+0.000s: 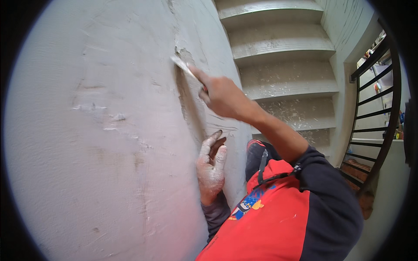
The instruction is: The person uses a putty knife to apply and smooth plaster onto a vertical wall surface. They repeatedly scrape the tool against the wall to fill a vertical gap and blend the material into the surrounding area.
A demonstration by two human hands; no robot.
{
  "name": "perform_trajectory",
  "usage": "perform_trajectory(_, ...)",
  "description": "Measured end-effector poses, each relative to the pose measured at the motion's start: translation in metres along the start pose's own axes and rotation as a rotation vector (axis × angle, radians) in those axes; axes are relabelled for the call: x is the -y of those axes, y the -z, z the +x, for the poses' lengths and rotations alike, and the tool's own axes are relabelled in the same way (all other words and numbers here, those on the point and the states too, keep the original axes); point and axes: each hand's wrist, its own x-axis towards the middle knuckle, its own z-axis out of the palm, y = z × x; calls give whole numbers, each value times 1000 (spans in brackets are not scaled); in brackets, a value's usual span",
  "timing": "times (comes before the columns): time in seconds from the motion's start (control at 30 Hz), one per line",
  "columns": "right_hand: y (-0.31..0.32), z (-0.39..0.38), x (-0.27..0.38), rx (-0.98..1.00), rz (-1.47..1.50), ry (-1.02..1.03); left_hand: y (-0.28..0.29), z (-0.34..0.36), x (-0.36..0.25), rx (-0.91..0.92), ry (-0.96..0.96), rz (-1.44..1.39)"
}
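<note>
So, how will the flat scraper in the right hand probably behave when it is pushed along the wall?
The flat scraper is probably light, since the right hand alone holds it. It looks thin, so it may flex a little. It could also catch, because the wall near it has a rough patch.

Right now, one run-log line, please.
right hand: grips scraper, blade at wall | left hand: no tool visible, near wall | stairs: beyond wall
</note>
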Motion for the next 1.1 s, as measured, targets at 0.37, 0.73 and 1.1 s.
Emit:
perform_trajectory(0.37,-9,6,-13,-68,-30,0,-4,-1,7,-26,-33,-4)
perform_trajectory(0.73,-34,-72,-115,-76,113,-332,-2,7,19,-42,-95,47)
perform_trajectory(1.1,-19,-232,-187,19,345,-926,2,4,12,-64,-44,2)
